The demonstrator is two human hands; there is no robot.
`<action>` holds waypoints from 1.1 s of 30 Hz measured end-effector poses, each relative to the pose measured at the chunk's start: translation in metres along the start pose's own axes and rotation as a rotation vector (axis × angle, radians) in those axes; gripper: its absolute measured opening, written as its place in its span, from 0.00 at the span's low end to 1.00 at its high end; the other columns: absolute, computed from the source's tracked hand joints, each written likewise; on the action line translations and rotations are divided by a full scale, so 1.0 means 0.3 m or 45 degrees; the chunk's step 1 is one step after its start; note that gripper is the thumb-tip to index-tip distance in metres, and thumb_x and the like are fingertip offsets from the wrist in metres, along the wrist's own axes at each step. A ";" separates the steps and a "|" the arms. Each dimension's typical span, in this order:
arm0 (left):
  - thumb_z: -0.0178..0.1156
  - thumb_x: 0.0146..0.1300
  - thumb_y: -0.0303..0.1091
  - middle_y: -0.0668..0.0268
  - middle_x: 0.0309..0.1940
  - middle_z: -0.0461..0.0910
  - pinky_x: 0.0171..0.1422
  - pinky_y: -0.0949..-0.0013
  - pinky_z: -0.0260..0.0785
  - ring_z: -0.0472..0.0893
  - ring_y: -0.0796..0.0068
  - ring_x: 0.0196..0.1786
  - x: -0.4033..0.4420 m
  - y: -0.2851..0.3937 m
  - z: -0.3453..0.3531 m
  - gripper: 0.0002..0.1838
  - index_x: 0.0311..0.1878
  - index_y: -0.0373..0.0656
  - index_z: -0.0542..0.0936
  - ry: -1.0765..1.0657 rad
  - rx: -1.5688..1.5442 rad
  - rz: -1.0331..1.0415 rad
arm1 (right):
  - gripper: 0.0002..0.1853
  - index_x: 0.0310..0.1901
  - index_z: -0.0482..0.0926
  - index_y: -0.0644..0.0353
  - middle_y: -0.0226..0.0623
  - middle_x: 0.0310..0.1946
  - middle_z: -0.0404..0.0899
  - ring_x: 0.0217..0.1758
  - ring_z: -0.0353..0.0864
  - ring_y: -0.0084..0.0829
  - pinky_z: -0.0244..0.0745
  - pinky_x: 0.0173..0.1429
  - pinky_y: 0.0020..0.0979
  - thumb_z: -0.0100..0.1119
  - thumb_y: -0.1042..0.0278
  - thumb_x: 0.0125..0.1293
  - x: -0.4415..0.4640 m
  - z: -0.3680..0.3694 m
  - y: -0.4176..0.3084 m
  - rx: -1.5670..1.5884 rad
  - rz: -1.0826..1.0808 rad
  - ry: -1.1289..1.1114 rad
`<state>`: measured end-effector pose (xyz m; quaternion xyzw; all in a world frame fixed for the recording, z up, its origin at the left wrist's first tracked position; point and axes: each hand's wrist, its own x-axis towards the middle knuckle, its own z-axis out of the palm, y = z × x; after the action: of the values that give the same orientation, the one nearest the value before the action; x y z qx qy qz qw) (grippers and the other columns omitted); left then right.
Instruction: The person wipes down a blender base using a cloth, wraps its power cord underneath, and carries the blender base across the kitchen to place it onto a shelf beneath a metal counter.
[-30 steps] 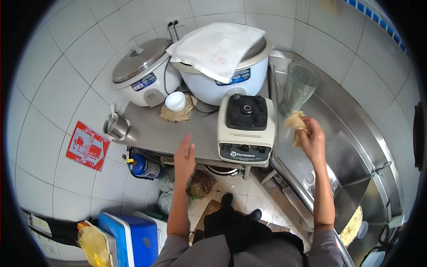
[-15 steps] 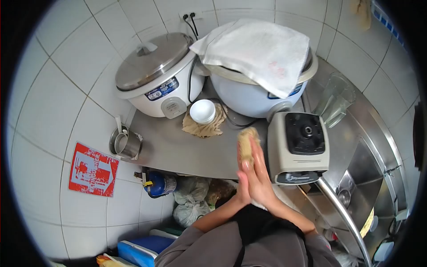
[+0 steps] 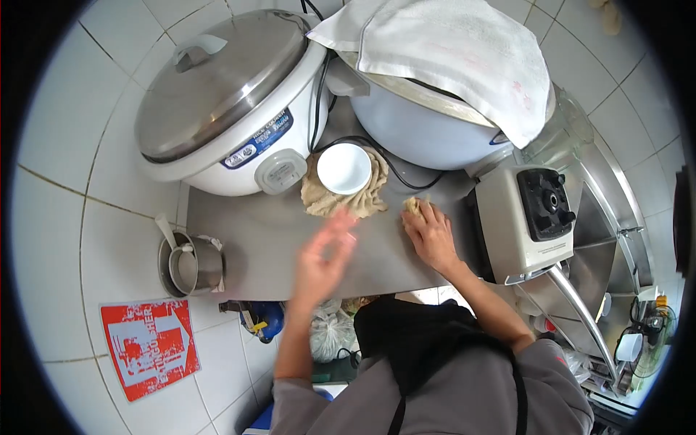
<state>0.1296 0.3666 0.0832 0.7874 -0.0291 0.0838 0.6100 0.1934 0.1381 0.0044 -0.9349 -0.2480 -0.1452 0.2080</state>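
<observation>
The small tan cloth (image 3: 414,206) was a crumpled wad under the right hand's fingers, its visible end poking out forward and to the left of their tips; most of it was hidden, so its long axis could not be told. The right hand (image 3: 433,238) had its fingers bent and closed over this wad, pressing it to the steel counter (image 3: 254,235). The left hand (image 3: 328,255) was blurred, its thumb and fingers parted with a gap between them; whether their tips touched the wider tan cloth (image 3: 319,197) just ahead could not be told. On that cloth, beyond the left fingertips, the white bowl (image 3: 344,169) stood upright, mouth up. The blender base (image 3: 518,221) was to the right of the right fingers. The right forearm slanted forward and leftward, palm down; the left forearm reached nearly straight forward, leaning slightly rightward.
</observation>
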 end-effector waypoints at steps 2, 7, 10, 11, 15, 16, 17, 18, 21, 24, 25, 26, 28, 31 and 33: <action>0.53 0.66 0.32 0.59 0.44 0.81 0.45 0.76 0.69 0.78 0.82 0.39 0.152 0.163 -0.143 0.19 0.60 0.39 0.71 0.286 0.090 0.047 | 0.24 0.61 0.67 0.48 0.40 0.68 0.53 0.68 0.53 0.48 0.51 0.64 0.56 0.53 0.58 0.62 -0.035 0.010 0.008 -0.032 0.089 -0.333; 0.53 0.64 0.45 0.65 0.33 0.81 0.34 0.78 0.66 0.76 0.82 0.28 0.521 0.402 -0.353 0.20 0.51 0.41 0.77 0.369 0.586 0.152 | 0.29 0.67 0.57 0.45 0.40 0.69 0.51 0.70 0.50 0.50 0.44 0.69 0.56 0.48 0.55 0.65 -0.095 0.028 0.009 -0.181 0.120 -0.478; 0.52 0.64 0.48 0.67 0.36 0.79 0.34 0.78 0.64 0.75 0.83 0.30 0.775 0.455 -0.442 0.22 0.52 0.39 0.76 0.254 0.766 0.205 | 0.28 0.67 0.59 0.46 0.41 0.69 0.52 0.70 0.49 0.49 0.42 0.69 0.55 0.47 0.53 0.65 -0.086 0.022 -0.005 -0.192 0.199 -0.513; 0.52 0.64 0.47 0.67 0.35 0.78 0.32 0.78 0.64 0.75 0.83 0.29 0.879 0.463 -0.480 0.22 0.51 0.38 0.77 0.229 0.829 0.238 | 0.28 0.67 0.60 0.46 0.41 0.69 0.52 0.70 0.49 0.49 0.42 0.69 0.55 0.47 0.53 0.65 -0.091 0.022 -0.010 -0.191 0.218 -0.518; 0.55 0.62 0.44 0.64 0.33 0.77 0.23 0.77 0.63 0.75 0.81 0.25 1.257 0.481 -0.555 0.19 0.44 0.36 0.78 0.206 1.026 -0.010 | 0.27 0.65 0.62 0.46 0.41 0.68 0.53 0.70 0.50 0.49 0.43 0.69 0.56 0.46 0.52 0.65 -0.079 0.039 -0.007 -0.162 0.231 -0.503; 0.55 0.62 0.44 0.64 0.33 0.77 0.22 0.77 0.63 0.76 0.80 0.24 1.340 0.465 -0.559 0.19 0.45 0.36 0.77 0.206 0.959 -0.043 | 0.27 0.65 0.62 0.46 0.42 0.68 0.54 0.70 0.51 0.50 0.42 0.69 0.56 0.46 0.53 0.64 -0.069 0.040 -0.005 -0.133 0.226 -0.491; 0.56 0.62 0.45 0.63 0.32 0.77 0.22 0.77 0.63 0.76 0.79 0.24 1.417 0.434 -0.555 0.20 0.46 0.35 0.76 0.191 0.887 -0.080 | 0.27 0.65 0.63 0.46 0.43 0.67 0.55 0.69 0.51 0.50 0.42 0.69 0.56 0.47 0.53 0.64 -0.071 0.035 -0.004 -0.105 0.233 -0.488; 0.56 0.62 0.45 0.64 0.32 0.78 0.21 0.77 0.62 0.76 0.79 0.23 1.508 0.395 -0.546 0.20 0.46 0.35 0.75 0.244 0.743 -0.171 | 0.27 0.64 0.63 0.46 0.44 0.66 0.56 0.69 0.51 0.51 0.41 0.69 0.57 0.47 0.54 0.63 -0.073 0.030 -0.003 -0.080 0.246 -0.482; 0.55 0.63 0.47 0.65 0.31 0.78 0.19 0.78 0.62 0.76 0.78 0.23 1.709 0.280 -0.514 0.21 0.45 0.36 0.73 0.350 0.337 -0.343 | 0.25 0.64 0.63 0.44 0.41 0.68 0.54 0.69 0.51 0.48 0.44 0.68 0.56 0.44 0.52 0.66 -0.071 0.022 0.002 -0.072 0.238 -0.487; 0.55 0.63 0.49 0.66 0.26 0.77 0.18 0.80 0.61 0.76 0.79 0.22 1.878 0.152 -0.527 0.20 0.41 0.39 0.72 0.341 0.105 -0.383 | 0.25 0.66 0.61 0.41 0.36 0.68 0.53 0.70 0.51 0.44 0.44 0.69 0.55 0.42 0.50 0.67 -0.074 0.015 0.004 -0.058 0.272 -0.508; 0.56 0.63 0.49 0.68 0.24 0.76 0.17 0.80 0.60 0.76 0.80 0.22 1.960 0.122 -0.549 0.18 0.39 0.41 0.73 0.316 0.092 -0.421 | 0.26 0.66 0.60 0.40 0.35 0.68 0.53 0.70 0.52 0.44 0.44 0.69 0.55 0.43 0.50 0.67 -0.076 0.016 0.009 -0.061 0.275 -0.503; 0.57 0.63 0.48 0.70 0.21 0.73 0.17 0.79 0.58 0.73 0.81 0.20 1.982 0.117 -0.549 0.17 0.37 0.42 0.74 0.298 0.148 -0.410 | 0.26 0.66 0.60 0.40 0.35 0.69 0.53 0.70 0.52 0.43 0.44 0.69 0.55 0.43 0.50 0.67 -0.079 0.021 0.011 -0.058 0.278 -0.497; 0.56 0.61 0.46 0.70 0.15 0.73 0.16 0.74 0.56 0.68 0.81 0.14 1.998 0.084 -0.585 0.20 0.20 0.41 0.75 0.240 0.354 -0.251 | 0.26 0.66 0.60 0.39 0.34 0.68 0.55 0.69 0.54 0.42 0.45 0.70 0.53 0.44 0.50 0.67 -0.086 0.033 0.012 -0.037 0.267 -0.436; 0.61 0.53 0.36 0.66 0.14 0.71 0.18 0.66 0.56 0.68 0.74 0.16 2.126 -0.036 -0.728 0.14 0.18 0.38 0.74 0.126 0.650 0.164 | 0.26 0.66 0.59 0.38 0.35 0.68 0.56 0.69 0.55 0.43 0.49 0.69 0.52 0.45 0.50 0.66 -0.091 0.031 0.025 -0.016 0.262 -0.391; 0.59 0.54 0.33 0.64 0.13 0.71 0.17 0.67 0.53 0.67 0.74 0.14 2.140 0.000 -0.691 0.12 0.20 0.37 0.74 0.368 0.717 -0.160 | 0.26 0.66 0.59 0.39 0.35 0.68 0.56 0.69 0.55 0.44 0.50 0.69 0.52 0.44 0.50 0.67 -0.102 0.031 0.022 0.013 0.281 -0.390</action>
<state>0.7414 0.6028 0.2407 0.9055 0.1309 0.1615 0.3698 0.1729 0.1247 -0.0172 -0.9665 -0.1736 0.0236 0.1874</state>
